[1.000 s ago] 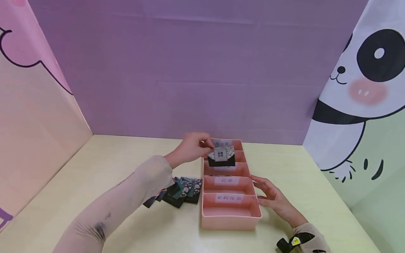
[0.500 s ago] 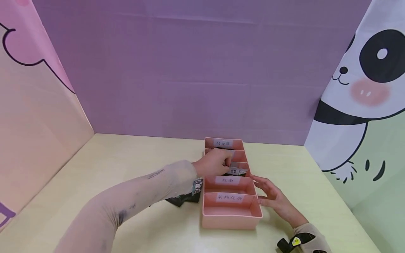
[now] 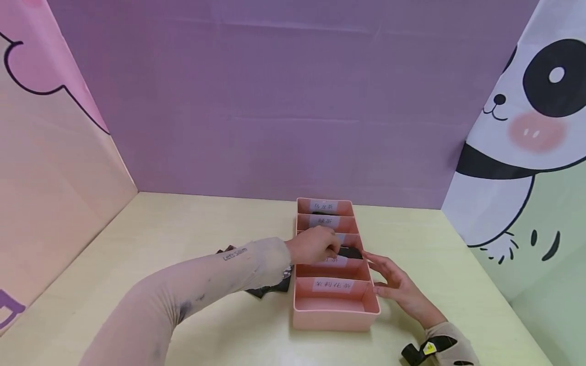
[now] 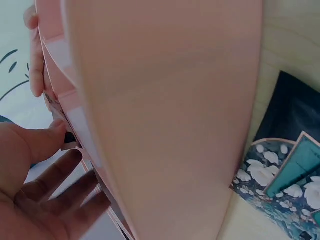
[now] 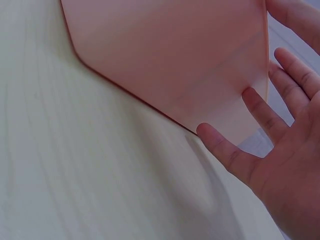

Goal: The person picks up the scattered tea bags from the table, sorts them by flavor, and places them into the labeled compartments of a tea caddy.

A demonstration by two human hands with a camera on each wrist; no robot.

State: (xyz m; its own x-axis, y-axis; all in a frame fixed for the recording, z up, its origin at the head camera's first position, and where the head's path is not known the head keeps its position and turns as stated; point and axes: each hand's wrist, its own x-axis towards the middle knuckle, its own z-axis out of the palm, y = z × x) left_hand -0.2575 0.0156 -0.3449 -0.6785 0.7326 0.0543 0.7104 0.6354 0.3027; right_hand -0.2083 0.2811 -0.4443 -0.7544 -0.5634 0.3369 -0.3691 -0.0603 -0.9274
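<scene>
My left hand (image 3: pixel 315 245) reaches over the long pink divided box (image 3: pixel 333 321). It pinches the top edge of a black tea packet (image 3: pixel 351 252), which sits low in the middle compartment. In the left wrist view, thumb and forefinger meet at a small dark edge of that packet, while the other fingers spread loosely. My right hand (image 3: pixel 397 287) rests against the box's right side. Seen from the right wrist, its fingers (image 5: pixel 260 112) are spread and fairly straight along the pink wall.
Several dark tea packets with flower prints (image 4: pixel 285 170) lie on the table left of the box, partly behind my left sleeve (image 3: pixel 220 269). White handwritten labels (image 3: pixel 331 285) mark the compartments. A purple backdrop (image 3: pixel 293 101) stands behind the table.
My left hand has brought the tea packet from above the far compartments down into the middle one, toward me. The packet now sits lower in the box. My right hand stays on the side.
</scene>
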